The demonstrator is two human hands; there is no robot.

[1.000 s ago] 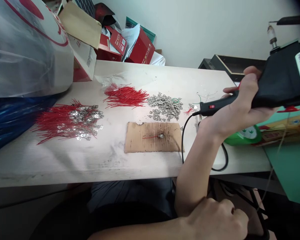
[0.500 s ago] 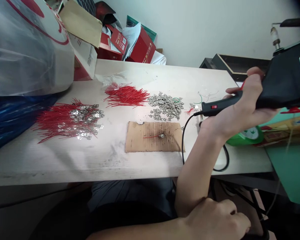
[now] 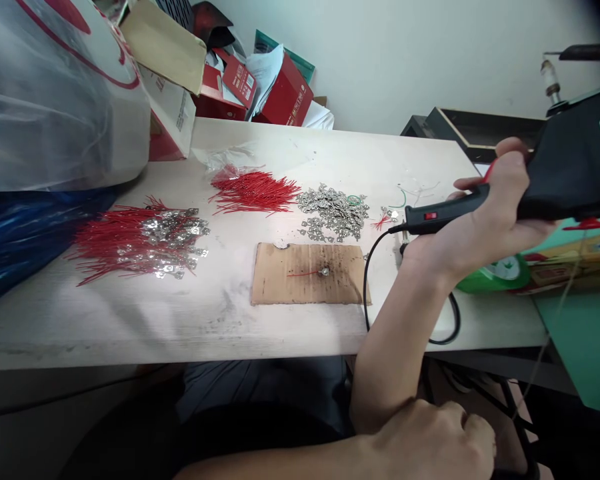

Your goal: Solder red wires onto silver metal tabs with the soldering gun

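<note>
Head cam, looking down at the bench point(image 3: 130, 320): right hand point(image 3: 480, 223) is wrapped tight round a black corded soldering iron point(image 3: 445, 217) at about 3 o'clock, red switch point(image 3: 431, 216) showing, tip hidden. Left hand point(image 3: 430, 443) sits curled at 5 o'clock by the right elbow point(image 3: 375, 407); can't tell if it's holding anything. Cardboard scrap point(image 3: 280, 280) with a red wire point(image 3: 303, 273) and silver terminal point(image 3: 323, 271) lies around 9 o'clock from the right hand, not touching it. My worry: the cord point(image 3: 366, 287) runs right past the cardboard's corner, so a snag could drag that wire off or scatter the terminal pile point(image 3: 333, 212).
</note>
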